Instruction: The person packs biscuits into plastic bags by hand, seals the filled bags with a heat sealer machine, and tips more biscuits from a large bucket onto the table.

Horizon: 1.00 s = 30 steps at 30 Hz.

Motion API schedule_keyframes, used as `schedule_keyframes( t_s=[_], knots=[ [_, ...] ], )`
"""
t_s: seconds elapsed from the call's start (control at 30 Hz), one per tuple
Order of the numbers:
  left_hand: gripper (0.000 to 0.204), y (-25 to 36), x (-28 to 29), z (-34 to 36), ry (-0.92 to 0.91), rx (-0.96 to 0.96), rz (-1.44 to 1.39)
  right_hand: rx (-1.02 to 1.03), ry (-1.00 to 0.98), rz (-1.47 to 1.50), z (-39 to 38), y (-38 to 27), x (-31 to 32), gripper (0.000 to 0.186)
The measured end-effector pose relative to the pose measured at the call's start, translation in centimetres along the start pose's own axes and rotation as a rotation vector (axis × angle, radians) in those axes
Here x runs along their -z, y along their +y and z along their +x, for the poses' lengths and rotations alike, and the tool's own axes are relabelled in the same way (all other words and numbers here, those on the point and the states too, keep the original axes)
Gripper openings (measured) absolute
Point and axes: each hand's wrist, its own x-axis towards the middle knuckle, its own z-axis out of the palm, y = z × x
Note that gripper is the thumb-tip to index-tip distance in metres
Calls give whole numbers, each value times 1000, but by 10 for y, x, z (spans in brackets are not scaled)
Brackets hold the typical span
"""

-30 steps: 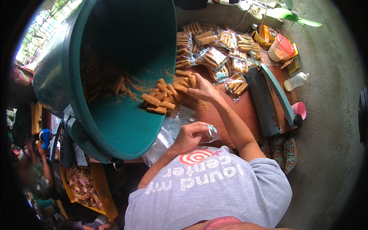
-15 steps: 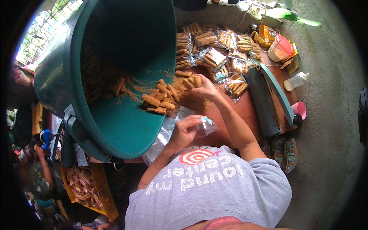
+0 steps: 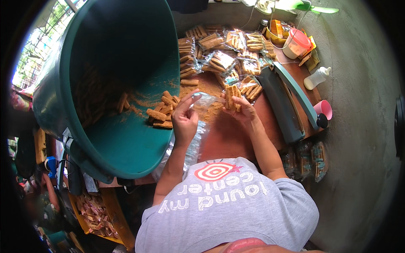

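So the left hand (image 3: 184, 120) has a clear plastic bag (image 3: 204, 100) pinched in its fingers, and the right hand (image 3: 244, 111) is gripping a bunch of brown sticks (image 3: 231, 97) just right of the bag. Big green tub (image 3: 122, 154) tipped over left of both hands, filled packets (image 3: 221, 62) piled beyond them, long grey sealer (image 3: 279, 105) off to their right.

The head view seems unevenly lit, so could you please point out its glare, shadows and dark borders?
In the head view, the barred window is partly blown out, the teal tub is deeply shadowed inside, bagged biscuit sticks glint, and the corners are black.
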Motion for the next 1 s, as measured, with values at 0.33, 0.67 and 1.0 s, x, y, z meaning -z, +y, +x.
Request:
schedule_keyframes(
  t_s=[0.33, 0.67, 1.0],
  knots=[
    [44, -9, -31, 20, -222, 30, 262, 475, 216, -1651, -40, -48, -105, 71],
    [47, -5, -61, 17, -238, -340, 395, 338, 312, -2188, -20, -31, -90, 72],
    [54, -9, -62, 14, -385, -393, 488, -138, 127, -1217, -12, -68, -78, 89]
  ],
)
